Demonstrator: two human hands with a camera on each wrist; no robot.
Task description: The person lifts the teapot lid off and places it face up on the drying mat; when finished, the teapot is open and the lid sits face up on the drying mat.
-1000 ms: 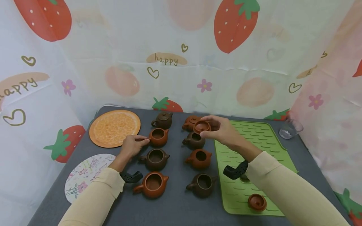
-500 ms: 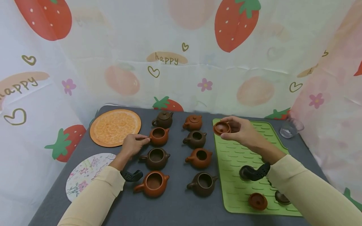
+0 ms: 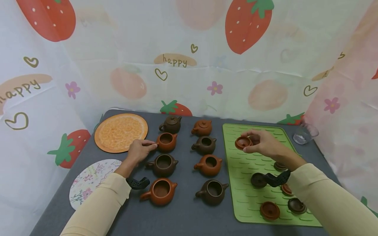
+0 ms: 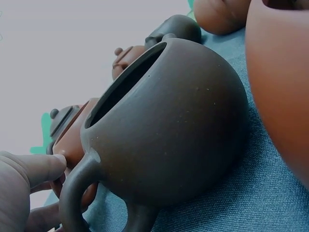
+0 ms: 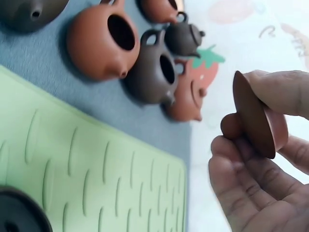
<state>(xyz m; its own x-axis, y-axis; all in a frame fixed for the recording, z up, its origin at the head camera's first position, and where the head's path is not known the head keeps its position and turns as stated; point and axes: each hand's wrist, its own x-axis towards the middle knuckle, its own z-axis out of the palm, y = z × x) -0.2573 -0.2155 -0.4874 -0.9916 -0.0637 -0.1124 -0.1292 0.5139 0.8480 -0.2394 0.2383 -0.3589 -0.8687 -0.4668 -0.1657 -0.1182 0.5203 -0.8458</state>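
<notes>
My left hand (image 3: 138, 152) pinches the handle of an open reddish-brown clay teapot (image 3: 167, 146), second from the back in the left column. In the left wrist view, a dark teapot (image 4: 169, 125) stands in front and hides part of that grip. A reddish-brown teapot lid (image 3: 243, 143) is held in my right hand (image 3: 264, 143), over the far left part of the green mat (image 3: 236, 196). In the head view the lid's hollow underside faces up. Seen in the right wrist view, the lid (image 5: 256, 116) sits between thumb and fingers, with its round knob beside a fingertip.
Two columns of teapots stand on the grey cloth; the rearmost dark one (image 3: 172, 124) and reddish one (image 3: 203, 127) wear lids. Several upturned lids, including a reddish one (image 3: 270, 210), lie on the mat. An orange round mat (image 3: 121, 132), a floral round mat (image 3: 88, 183) and a glass cup (image 3: 304, 134) flank them.
My right hand has carried the lid from above the rear right teapots rightward and nearer, over the green mat. The left hand keeps its grip on the teapot handle.
</notes>
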